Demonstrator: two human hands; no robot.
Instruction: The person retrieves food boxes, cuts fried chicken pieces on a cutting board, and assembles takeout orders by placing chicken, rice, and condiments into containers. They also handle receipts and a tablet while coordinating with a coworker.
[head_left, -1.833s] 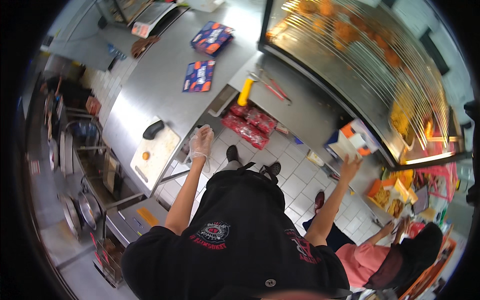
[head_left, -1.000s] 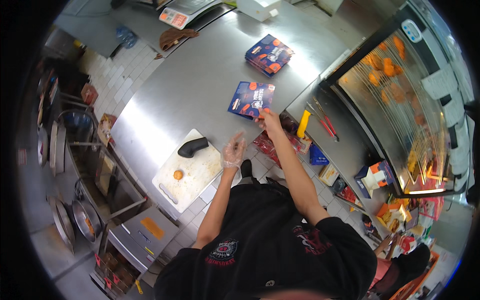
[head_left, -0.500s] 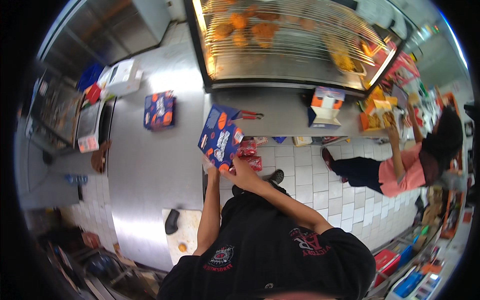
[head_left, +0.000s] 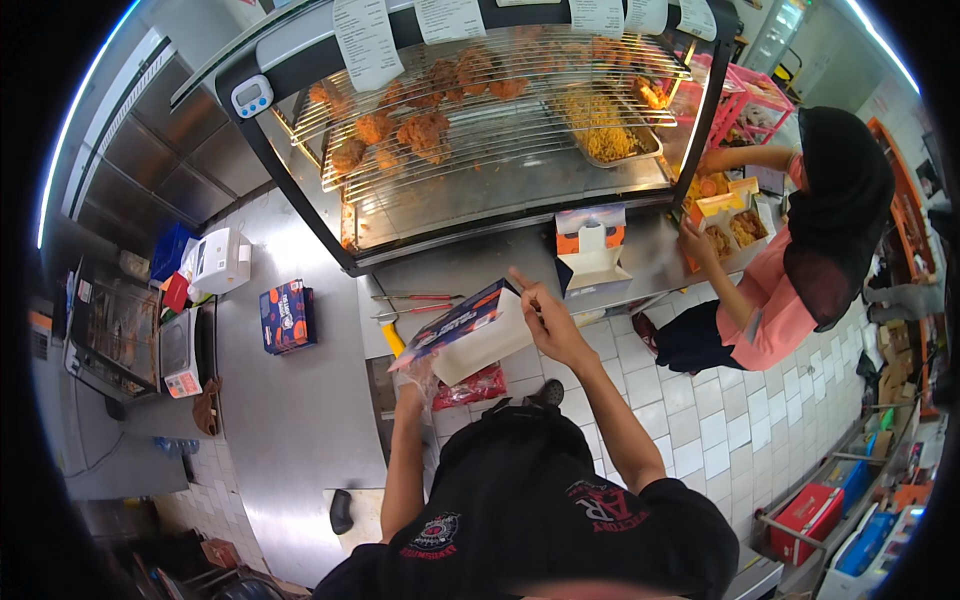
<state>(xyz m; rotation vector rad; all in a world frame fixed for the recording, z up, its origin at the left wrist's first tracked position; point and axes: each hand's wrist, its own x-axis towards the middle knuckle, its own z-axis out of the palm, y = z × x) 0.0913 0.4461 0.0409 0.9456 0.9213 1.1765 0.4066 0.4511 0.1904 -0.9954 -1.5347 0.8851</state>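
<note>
A blue and orange cardboard box is tilted in front of me, its white inside facing me. My left hand, in a clear plastic glove, is closed on its near left end. My right hand, bare, is at the box's right end with the index finger stretched out; whether it touches the edge is hard to tell. Just beyond the box, red-handled tongs lie on the metal counter, beside a yellow-handled tool. An unfolded box stands open under the display case.
A lit display case holds fried chicken and a tray of noodles. Folded boxes are stacked at left. A co-worker handles filled food boxes at right. Red packets sit below the counter edge.
The box has turned and spread, so its white inside shows. My right hand has moved from its near corner to its right end. The view has shifted toward the display case.
</note>
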